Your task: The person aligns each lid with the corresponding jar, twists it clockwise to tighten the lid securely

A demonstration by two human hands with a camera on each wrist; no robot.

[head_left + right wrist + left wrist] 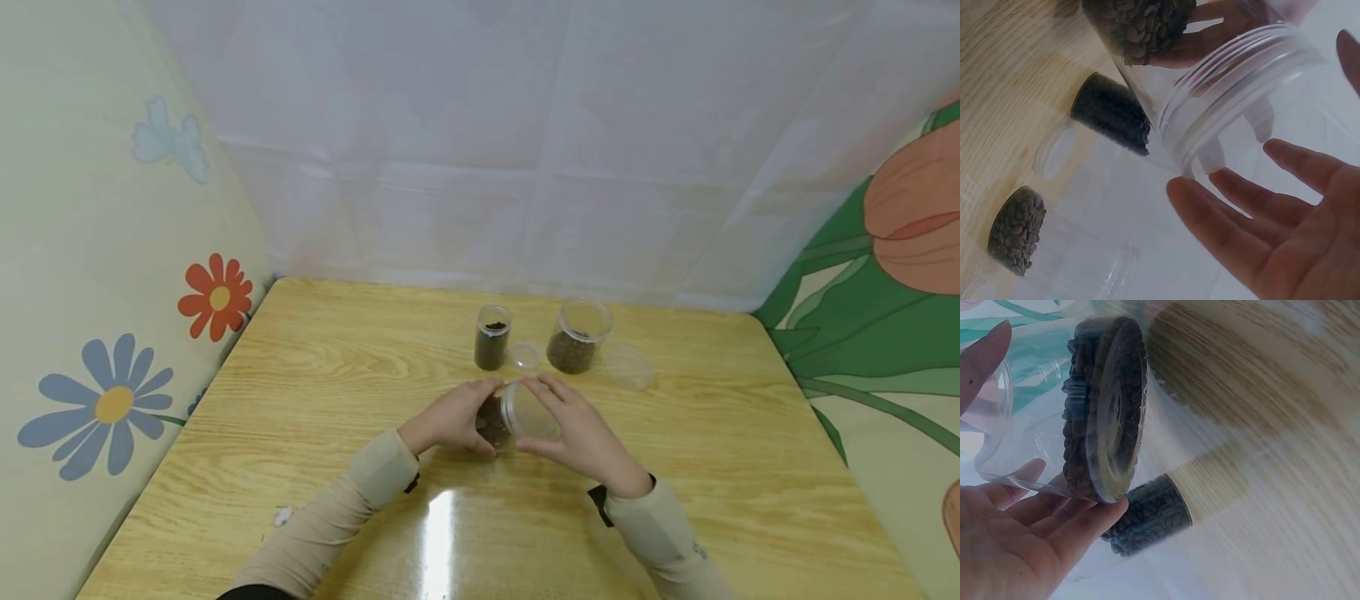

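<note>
My left hand [453, 417] grips a clear wide jar [1035, 412] of dark coffee beans [1079, 406] around its side, thumb on one side and fingers on the other. The jar is tipped sideways, its round end turned to the right. At that end my right hand [573, 429] spreads its fingers and thumb around the clear ridged rim [1241, 81]. In the right wrist view the fingertips [1179, 187] lie at the rim's edge. Reflected fingers show on the clear round face, perhaps a lid; firm contact cannot be made out.
Behind the hands stand a narrow uncovered jar of dark beans [491, 346] and a wider uncovered jar of brown beans [573, 350]. A small clear lid [526, 356] lies between them, a larger clear lid [630, 367] to their right. A white scrap [282, 516] lies at the left.
</note>
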